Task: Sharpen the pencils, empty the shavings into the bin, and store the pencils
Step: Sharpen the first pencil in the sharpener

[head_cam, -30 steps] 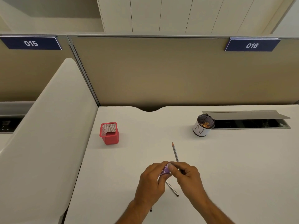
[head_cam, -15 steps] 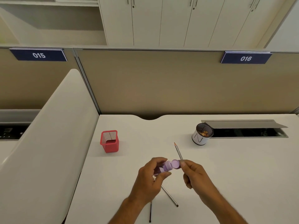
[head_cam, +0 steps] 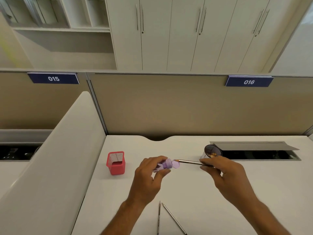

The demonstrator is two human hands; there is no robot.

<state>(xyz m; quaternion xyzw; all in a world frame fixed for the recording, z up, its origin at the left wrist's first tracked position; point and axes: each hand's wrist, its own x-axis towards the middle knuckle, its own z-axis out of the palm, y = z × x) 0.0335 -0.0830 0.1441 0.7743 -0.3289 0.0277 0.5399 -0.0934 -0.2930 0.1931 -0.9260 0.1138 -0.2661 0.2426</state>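
On the broad white desk (head_cam: 254, 192), a red mesh square pencil holder (head_cam: 116, 162) stands at the left and a small round white bin (head_cam: 212, 152) with orange shavings inside tilts at the right. The left hand (head_cam: 149, 173) is wrapped around a translucent purple cylindrical sharpener (head_cam: 166, 165), its round lid (head_cam: 176, 164) flipped open. The right hand (head_cam: 218, 172) pinches a slim grey pencil (head_cam: 189, 161), sharpened tip at the sharpener's mouth, while two more thin grey pencils (head_cam: 173, 217) lie on the near edge.
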